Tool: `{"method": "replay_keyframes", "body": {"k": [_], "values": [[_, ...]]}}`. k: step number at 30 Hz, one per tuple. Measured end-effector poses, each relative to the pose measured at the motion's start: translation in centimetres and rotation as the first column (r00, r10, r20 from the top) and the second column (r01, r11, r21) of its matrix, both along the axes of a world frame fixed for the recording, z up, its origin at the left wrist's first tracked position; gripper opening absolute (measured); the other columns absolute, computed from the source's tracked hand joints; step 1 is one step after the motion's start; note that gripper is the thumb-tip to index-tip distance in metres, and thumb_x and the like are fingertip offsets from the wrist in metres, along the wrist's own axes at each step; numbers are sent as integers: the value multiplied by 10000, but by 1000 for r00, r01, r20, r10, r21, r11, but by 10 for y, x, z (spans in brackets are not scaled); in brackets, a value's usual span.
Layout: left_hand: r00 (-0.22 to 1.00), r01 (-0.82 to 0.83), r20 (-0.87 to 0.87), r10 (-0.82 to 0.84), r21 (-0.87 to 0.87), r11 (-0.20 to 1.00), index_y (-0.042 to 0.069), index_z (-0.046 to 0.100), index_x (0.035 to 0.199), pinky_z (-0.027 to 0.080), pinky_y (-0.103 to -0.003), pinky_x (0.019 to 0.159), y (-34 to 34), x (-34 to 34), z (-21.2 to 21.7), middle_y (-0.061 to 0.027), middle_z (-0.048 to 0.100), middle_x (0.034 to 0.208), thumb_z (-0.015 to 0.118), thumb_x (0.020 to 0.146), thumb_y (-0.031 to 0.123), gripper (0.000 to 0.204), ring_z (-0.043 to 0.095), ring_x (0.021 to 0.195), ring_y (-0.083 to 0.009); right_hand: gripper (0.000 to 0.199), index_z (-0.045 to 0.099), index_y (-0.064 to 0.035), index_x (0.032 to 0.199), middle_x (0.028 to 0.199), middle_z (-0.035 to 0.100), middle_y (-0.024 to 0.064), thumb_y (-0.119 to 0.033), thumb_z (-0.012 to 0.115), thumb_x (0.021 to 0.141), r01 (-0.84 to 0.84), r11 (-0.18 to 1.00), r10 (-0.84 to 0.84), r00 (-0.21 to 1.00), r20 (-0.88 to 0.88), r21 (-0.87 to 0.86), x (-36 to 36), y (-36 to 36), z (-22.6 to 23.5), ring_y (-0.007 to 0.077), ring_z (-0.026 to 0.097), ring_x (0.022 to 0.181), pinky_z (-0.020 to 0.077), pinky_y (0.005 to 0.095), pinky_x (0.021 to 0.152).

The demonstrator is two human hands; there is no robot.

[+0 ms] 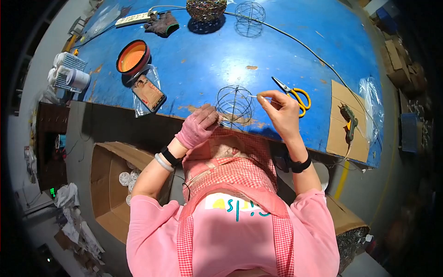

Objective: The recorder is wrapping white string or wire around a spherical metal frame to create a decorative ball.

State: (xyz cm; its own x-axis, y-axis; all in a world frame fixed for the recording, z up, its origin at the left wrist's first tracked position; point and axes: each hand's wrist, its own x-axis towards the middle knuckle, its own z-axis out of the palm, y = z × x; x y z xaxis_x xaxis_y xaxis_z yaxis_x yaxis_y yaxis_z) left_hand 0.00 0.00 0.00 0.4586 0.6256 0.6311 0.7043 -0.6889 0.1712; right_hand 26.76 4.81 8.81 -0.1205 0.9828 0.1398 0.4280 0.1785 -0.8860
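Observation:
A round wire ball frame (235,104) sits at the near edge of the blue table (221,51). My left hand (199,124), in a pink fingerless glove, grips the frame's lower left side. My right hand (279,110) is bare and pinches a thin pale strand that runs from the frame's right side. Yellow-handled scissors (293,93) lie just beyond my right hand. I wear a pink shirt and a red checked apron.
A phone in a clear bag (148,93) and an orange bowl (132,57) lie to the left. A glue gun (349,121) rests on cardboard at right. Another wire ball (249,16), a covered ball (206,9) and a dark glove (161,23) sit far back. An open carton (108,184) stands below left.

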Motion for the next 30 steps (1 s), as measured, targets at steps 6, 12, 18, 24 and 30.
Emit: {"method": "replay_keyframes", "body": {"k": [6, 12, 18, 24, 30], "values": [[997, 30, -71, -24, 94, 995, 35, 657, 1029, 537, -429, 935, 5, -1, 10, -96, 637, 1058, 774, 770, 94, 291, 641, 1016, -281, 70, 738, -97, 853, 760, 684, 55, -162, 738, 825, -135, 970, 93, 974, 206, 202, -17, -3, 17, 176, 620, 604, 477, 312, 549], [928, 145, -362, -91, 125, 981, 70, 700, 1014, 486, -469, 997, 15, 25, 25, -76, 590, 1150, 699, 733, 181, 301, 588, 1043, -243, 83, 685, -92, 809, 723, 655, 75, -164, 724, 827, -170, 865, -51, 906, 420, 472, -25, 6, 15, 262, 636, 610, 478, 377, 530], [896, 332, -334, -293, 65, 941, 135, 671, 1062, 538, -390, 811, 7, 33, 46, -84, 622, 1096, 638, 747, 132, 317, 626, 937, -262, 103, 691, -116, 824, 743, 656, 140, -217, 711, 825, -125, 904, -27, 937, 348, 408, -33, 8, -23, 340, 655, 666, 519, 421, 580], [990, 118, 101, -96, -247, 962, 80, 673, 1044, 543, -348, 634, 55, 39, 85, -103, 670, 878, 695, 845, 77, 200, 665, 726, -252, 155, 739, -141, 913, 830, 718, 74, -287, 700, 876, -158, 912, 24, 942, 336, 379, -24, -1, -19, 286, 691, 727, 540, 374, 616], [981, 72, 191, 41, -546, 835, 114, 660, 1013, 524, -410, 772, 61, 38, 90, -146, 620, 985, 721, 823, 145, 202, 628, 906, -336, 130, 745, -129, 925, 833, 721, 76, -244, 727, 865, -158, 926, 60, 958, 280, 343, -18, 4, -19, 244, 697, 698, 536, 338, 601]]}}
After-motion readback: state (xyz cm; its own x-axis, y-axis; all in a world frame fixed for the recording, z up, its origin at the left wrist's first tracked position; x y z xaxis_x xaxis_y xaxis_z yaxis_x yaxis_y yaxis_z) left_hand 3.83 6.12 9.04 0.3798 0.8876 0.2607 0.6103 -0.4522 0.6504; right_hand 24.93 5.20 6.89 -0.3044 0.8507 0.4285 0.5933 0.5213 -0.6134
